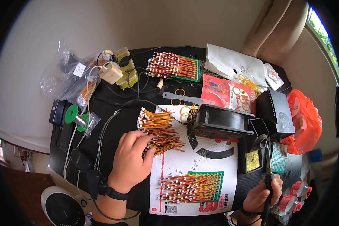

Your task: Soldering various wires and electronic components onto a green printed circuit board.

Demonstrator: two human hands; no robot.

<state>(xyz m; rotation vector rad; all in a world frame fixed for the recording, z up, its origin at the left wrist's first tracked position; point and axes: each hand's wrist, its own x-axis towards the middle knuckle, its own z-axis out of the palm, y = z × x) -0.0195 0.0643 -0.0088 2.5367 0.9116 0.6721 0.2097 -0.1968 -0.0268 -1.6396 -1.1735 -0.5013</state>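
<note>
My left hand (130,160) rests on a loose bundle of red, yellow and orange wires with white connectors (158,130), its fingertips pressing the bundle's lower left. My right hand (263,196) grips the black handle of a soldering iron (268,165), whose tip points up toward the iron stand (260,141). Another row of the same wires lies on a green board (194,186) between my hands, on a white sheet (199,165).
A black fan (220,122) stands right of the bundle. More wires on a green board (175,67) lie at the back. A solder spool (75,116), charger (110,72), yellow rubber bands (185,110), red packet (226,94), black box (277,113) and orange bag (307,120) surround them.
</note>
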